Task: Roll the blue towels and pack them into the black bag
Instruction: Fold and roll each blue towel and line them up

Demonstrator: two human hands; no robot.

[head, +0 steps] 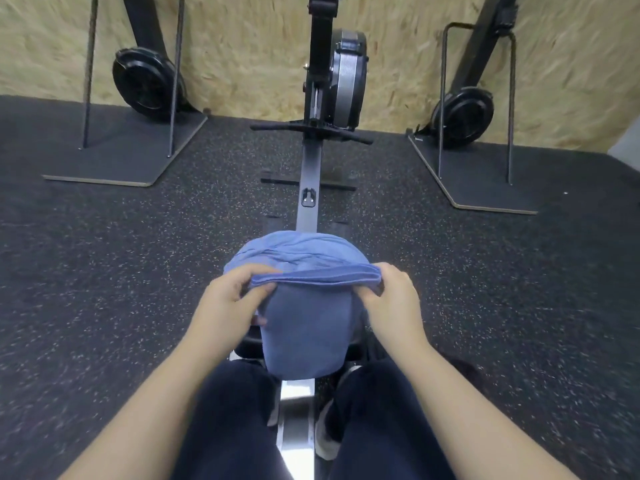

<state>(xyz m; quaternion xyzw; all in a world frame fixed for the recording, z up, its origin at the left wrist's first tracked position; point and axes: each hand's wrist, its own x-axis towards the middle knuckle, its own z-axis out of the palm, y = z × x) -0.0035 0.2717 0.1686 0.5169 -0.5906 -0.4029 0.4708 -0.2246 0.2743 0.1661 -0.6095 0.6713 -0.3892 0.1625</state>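
Blue towel (304, 327) draped over rowing machine rail (309, 181), folded edge pinched at each end by fingers of left hand (230, 296) and right hand (391, 296); likely soft, light, limp, best gripped at corners.

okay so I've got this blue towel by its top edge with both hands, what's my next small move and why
Probably turn that pinched edge over toward you to start the roll. Your left hand and right hand hold the blue towel by its corners, and it hangs flat, unrolled.
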